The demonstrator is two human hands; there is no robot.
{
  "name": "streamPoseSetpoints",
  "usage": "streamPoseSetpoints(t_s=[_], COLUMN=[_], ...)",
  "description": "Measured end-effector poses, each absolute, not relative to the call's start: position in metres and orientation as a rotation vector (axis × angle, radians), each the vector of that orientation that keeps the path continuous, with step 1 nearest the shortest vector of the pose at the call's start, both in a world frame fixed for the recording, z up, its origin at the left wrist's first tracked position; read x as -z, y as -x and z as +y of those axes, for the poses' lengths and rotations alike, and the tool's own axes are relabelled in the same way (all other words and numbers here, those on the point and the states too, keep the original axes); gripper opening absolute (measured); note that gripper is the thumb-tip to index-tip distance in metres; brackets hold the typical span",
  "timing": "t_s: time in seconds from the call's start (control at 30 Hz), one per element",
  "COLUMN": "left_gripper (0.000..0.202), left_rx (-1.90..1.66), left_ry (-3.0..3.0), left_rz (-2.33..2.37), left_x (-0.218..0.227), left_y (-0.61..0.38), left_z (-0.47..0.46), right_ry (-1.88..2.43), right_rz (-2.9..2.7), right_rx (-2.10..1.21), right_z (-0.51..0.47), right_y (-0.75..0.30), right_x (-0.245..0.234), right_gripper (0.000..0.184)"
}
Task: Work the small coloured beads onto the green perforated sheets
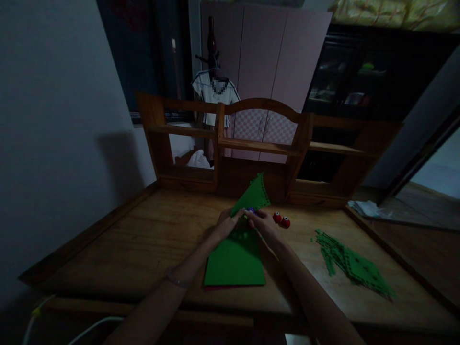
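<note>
My left hand (228, 222) is closed on a green sheet of paper (251, 194), which is raised at an angle and has a row of small cut-outs along its edges. My right hand (261, 221) grips a small purple paper punch (251, 210) at the sheet's near edge; fingers partly hide it. Beneath both hands lies a stack of plain green sheets (235, 261), with a reddish edge showing under it. Small green scraps rest on the stack just below my fingers. Two small red punches (281, 219) with white tops stand right of my right hand.
Several green sheets with punched edges and cut strips (354, 263) lie at the right of the wooden desk (154, 239). A wooden shelf unit (258, 143) rises along the desk's back edge. White cables (95, 326) hang by the front left. The room is dim.
</note>
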State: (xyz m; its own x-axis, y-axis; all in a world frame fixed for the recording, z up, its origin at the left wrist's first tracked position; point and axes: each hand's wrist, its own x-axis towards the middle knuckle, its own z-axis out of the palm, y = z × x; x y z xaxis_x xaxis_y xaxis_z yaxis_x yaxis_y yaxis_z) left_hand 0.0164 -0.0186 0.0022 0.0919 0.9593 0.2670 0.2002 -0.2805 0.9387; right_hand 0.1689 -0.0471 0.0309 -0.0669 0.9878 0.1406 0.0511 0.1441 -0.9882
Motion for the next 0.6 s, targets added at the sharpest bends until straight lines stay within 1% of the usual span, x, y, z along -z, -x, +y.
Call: streamPoseSetpoints(t_s=[0.2, 0.6], left_gripper=[0.044, 0.051], left_rx=[-1.263, -1.193], left_ry=[-1.662, -1.640], left_rz=[1.172, 1.188], left_x=[0.0007, 0.0024], left_y=[-0.0152, -0.0137], left_z=[-0.0146, -0.0153], right_ry=[1.113, 1.152], right_rz=[-1.370, -1.337], right_rx=[-1.116, -1.106], right_z=[-0.0461, -0.0409], right_y=[-0.1695, -0.1699], right_x=[-0.0301, -0.0220], right_gripper=[0.041, 0.043])
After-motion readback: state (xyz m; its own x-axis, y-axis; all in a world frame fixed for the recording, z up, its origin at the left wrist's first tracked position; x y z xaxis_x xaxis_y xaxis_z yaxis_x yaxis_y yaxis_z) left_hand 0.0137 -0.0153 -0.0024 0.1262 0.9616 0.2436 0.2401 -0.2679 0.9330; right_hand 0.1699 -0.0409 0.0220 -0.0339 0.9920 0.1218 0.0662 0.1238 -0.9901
